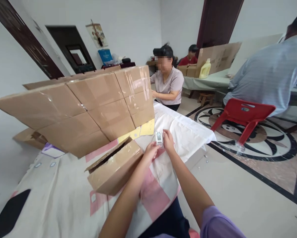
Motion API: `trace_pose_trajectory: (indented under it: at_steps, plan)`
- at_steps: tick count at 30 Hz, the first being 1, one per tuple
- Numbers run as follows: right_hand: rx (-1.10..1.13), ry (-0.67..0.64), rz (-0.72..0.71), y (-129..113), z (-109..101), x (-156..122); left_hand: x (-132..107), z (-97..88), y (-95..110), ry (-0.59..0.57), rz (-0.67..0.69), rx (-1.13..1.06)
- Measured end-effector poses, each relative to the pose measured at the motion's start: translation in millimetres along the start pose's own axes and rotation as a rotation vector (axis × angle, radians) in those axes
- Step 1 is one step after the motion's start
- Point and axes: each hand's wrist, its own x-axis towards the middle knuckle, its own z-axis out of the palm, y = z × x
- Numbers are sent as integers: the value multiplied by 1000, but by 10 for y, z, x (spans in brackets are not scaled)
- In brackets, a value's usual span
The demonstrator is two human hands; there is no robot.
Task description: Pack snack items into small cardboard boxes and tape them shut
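Observation:
A small white device with a grey display-like face stands above the cloth-covered table, its kind too small to make out. My left hand pinches it at its lower edge. Close to its right side is my right hand, fingers curled and thumb toward the device; whether it touches the device or holds something small is hidden. Just left of my left forearm sits a cardboard box with its top flap partly raised.
A tall wall of taped cardboard stands across the table. A dark flat object lies at lower left. One person sits beyond the cardboard; another sits at right by a red chair. A yellow bottle stands behind.

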Motion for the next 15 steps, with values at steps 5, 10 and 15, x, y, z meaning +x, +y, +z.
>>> trace_pose_trajectory:
  at_steps: [5, 10, 15]
  plan:
    - [-18, -56, -5, -2, 20, -11, 142, -102, -39, -58, -126, -95]
    - [-46, -104, -43, -47, 26, -63, 297, -172, 124, -155, -281, -155]
    - [-77, -99, -54, -27, 33, -61, 466, -223, 273, -164, -448, -124]
